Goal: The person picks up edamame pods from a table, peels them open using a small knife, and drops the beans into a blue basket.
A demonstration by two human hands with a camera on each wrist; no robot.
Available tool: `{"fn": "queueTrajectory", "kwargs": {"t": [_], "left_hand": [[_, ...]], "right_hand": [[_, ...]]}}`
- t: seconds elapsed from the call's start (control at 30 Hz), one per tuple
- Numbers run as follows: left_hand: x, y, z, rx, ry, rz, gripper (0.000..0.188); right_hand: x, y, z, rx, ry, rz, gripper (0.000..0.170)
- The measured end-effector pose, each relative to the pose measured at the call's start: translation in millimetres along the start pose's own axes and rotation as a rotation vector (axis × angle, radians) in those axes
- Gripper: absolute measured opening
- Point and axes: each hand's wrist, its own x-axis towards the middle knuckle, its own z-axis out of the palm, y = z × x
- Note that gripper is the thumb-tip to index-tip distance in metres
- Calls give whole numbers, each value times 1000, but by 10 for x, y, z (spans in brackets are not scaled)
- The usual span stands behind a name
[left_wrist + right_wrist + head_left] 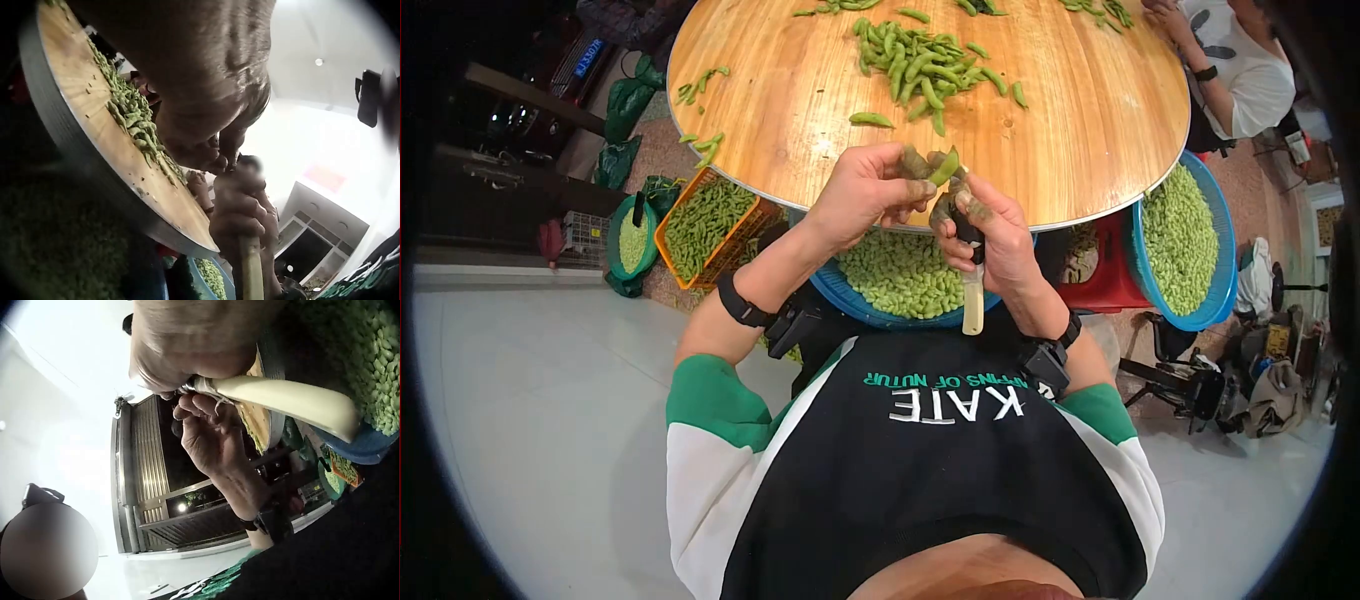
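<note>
Just over the near edge of the round wooden table (780, 95), both hands meet. My left hand (868, 195) pinches a green soybean pod (945, 168) between thumb and finger. My right hand (1000, 235) grips a tool with a long cream-coloured handle (973, 305), which points back toward my body; its working end is hidden by the fingers. In the right wrist view the handle (287, 400) shows a wrapped, stringy band beside the fist. Greenish-dark stains or covers mark several fingertips. A blue basin (878, 320) of shelled beans sits below the hands.
Loose pods (920, 65) are heaped on the table. On the left stand an orange crate (696, 272) of pods and a green basin (614, 245) of beans. A red stool (1110, 265) and another blue basin (1228, 270) are at the right. A person (1250, 85) sits at upper right.
</note>
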Motion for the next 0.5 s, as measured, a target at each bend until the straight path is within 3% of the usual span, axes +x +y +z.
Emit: {"fn": "queueTrajectory", "kwargs": {"t": [0.2,0.3,0.5], "left_hand": [[7,-60,-17,40,-18,62,9],[24,-82,-17,-80,-81,82,12],[79,-233,-128,-445,-300,-134,21]], "right_hand": [[-19,-27,10,-125,25,-23,18],[-46,-88,78,-141,31,-24,20],[-66,-78,-21,140,-101,61,22]]}}
